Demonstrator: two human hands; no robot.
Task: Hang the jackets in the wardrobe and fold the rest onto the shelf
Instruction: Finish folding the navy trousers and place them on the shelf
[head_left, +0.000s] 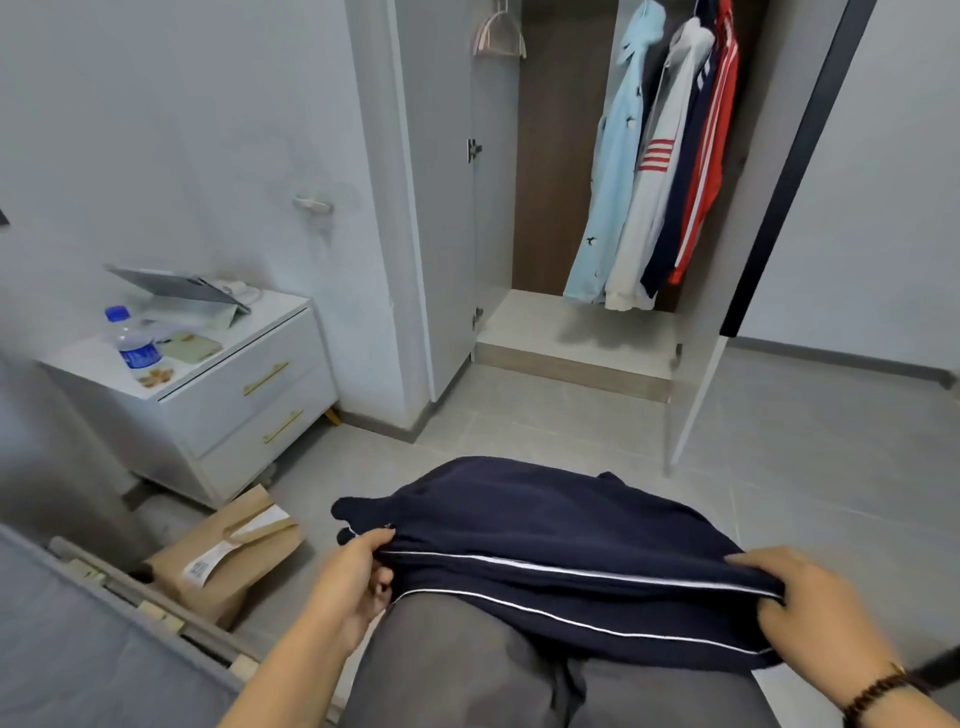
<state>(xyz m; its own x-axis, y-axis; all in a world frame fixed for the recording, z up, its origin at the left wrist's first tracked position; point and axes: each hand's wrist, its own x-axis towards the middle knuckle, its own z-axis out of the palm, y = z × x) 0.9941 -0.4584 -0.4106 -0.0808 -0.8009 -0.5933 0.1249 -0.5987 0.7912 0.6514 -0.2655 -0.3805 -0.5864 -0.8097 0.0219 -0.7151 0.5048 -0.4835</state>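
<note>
A navy garment with white piping (545, 530) lies folded across my lap. My left hand (350, 582) pinches its left edge, and my right hand (810, 597) grips its right edge. Ahead, the wardrobe (447, 208) stands open. Inside hang a light blue jacket (618, 171), a white jacket with red stripes (660, 182), a navy jacket (693, 171) and a red jacket (719, 145). Empty hangers (498, 36) hang at the upper left of the rail. The wardrobe's bottom shelf (530, 332) is bare.
A white nightstand (249, 384) at the left carries a water bottle (132, 340) and a tablet (176, 288). A brown paper bag (228, 551) lies on the tiled floor beside the bed edge (130, 597). The right wardrobe door (696, 405) stands ajar.
</note>
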